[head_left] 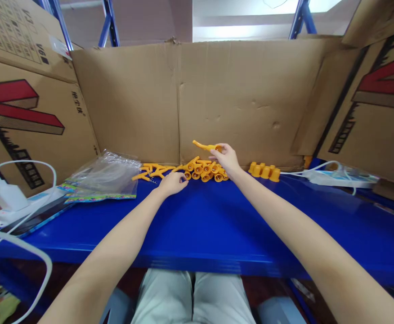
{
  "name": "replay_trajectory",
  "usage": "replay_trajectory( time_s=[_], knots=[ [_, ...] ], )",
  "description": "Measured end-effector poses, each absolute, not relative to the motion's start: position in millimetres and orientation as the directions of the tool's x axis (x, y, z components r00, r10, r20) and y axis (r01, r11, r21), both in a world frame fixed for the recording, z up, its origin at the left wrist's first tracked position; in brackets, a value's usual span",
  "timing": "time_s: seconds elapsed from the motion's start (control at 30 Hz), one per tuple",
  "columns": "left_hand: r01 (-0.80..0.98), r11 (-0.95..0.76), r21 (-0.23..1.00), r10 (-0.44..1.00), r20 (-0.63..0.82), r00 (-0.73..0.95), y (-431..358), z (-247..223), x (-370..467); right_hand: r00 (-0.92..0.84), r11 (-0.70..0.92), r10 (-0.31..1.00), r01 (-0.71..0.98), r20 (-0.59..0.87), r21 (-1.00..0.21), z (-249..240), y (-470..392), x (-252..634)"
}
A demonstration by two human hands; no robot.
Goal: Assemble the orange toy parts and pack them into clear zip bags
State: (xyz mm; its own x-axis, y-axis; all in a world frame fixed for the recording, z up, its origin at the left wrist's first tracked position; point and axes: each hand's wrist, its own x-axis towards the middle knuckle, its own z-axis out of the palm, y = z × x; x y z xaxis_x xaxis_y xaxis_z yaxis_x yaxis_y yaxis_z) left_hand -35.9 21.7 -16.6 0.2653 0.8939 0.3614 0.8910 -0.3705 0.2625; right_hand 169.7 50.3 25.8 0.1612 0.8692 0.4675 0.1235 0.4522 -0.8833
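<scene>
Head view, sole camera. Right hand (pixel 229 160) is raised above the blue table (pixel 197 229); its fingertips are closed on a yellow piece (pixel 205 146), gripping it at the flared cup end. The thin stem points left, free of the fingers. Judgement: the cup is the broader part, so it probably gives the surer grip and leaves the stem clear.

Left hand (pixel 173 183) is low, next to the table surface, fingers curled and narrow. Cannot tell whether anything is between them; the back of the hand hides the fingertips. It sits between two groups: Y-shaped yellow pieces (pixel 159 172) to its left, and a heap of cup-ended yellow pieces (pixel 205 170) to its right. Most cups in the heap face the person, perhaps laid alike for easy pick-up.

Farther right, short yellow caps (pixel 265 171) stand in a tight cluster, apart from the heap. Grouping looks to be by shape. All groups lie near the cardboard wall (pixel 234 99), which likely acts as a backstop; the table's front strip stays bare, leaving room for the forearms. Clear plastic bags (pixel 104 177) lie flat at left.
</scene>
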Motion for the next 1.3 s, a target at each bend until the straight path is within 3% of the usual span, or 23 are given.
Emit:
replay_trajectory(
  time_s=[0.07, 0.17, 0.27, 0.33, 0.4, 0.8, 1.03, 1.17, 1.3],
  knots=[
    [0.899, -0.363, 0.243, 0.903, 0.329, 0.276, 21, -16, -35, 0.119, 0.547, 0.781, 0.344, 0.613, -0.764, 22, 60, 162],
    [0.907, -0.354, 0.227, 0.905, 0.327, 0.271, 22, -17, -35, 0.011, 0.522, 0.717, 0.655, 0.697, -0.547, 16, 65, 150],
    [0.920, -0.328, 0.215, 0.915, 0.315, 0.253, 23, -17, -36, -0.102, 0.394, 0.737, 0.868, 0.669, -0.302, 8, 65, 139],
    [0.924, -0.319, 0.212, 0.920, 0.302, 0.248, 24, -17, -37, -0.179, 0.329, 0.764, 0.934, 0.620, -0.137, 2, 64, 135],
    [0.928, -0.311, 0.207, 0.925, 0.291, 0.245, 24, -17, -37, -0.212, 0.290, 0.793, 0.956, 0.571, -0.047, -2, 64, 132],
    [0.942, -0.276, 0.190, 0.940, 0.257, 0.224, 29, -20, -39, -0.172, 0.228, 0.924, 0.965, 0.341, -0.130, 8, 62, 140],
    [0.958, -0.253, 0.139, 0.939, 0.275, 0.208, 33, -22, -43, -0.205, 0.287, 0.890, 0.946, 0.408, -0.152, 7, 59, 147],
    [0.994, -0.103, 0.027, 0.957, 0.274, 0.092, 29, -21, -46, -0.332, 0.426, 0.778, 0.903, 0.533, -0.059, 9, 59, 142],
    [0.999, 0.046, -0.007, 0.973, 0.226, -0.043, 28, -21, -52, -0.451, 0.488, 0.724, 0.870, 0.522, 0.076, 9, 67, 122]
  ],
)
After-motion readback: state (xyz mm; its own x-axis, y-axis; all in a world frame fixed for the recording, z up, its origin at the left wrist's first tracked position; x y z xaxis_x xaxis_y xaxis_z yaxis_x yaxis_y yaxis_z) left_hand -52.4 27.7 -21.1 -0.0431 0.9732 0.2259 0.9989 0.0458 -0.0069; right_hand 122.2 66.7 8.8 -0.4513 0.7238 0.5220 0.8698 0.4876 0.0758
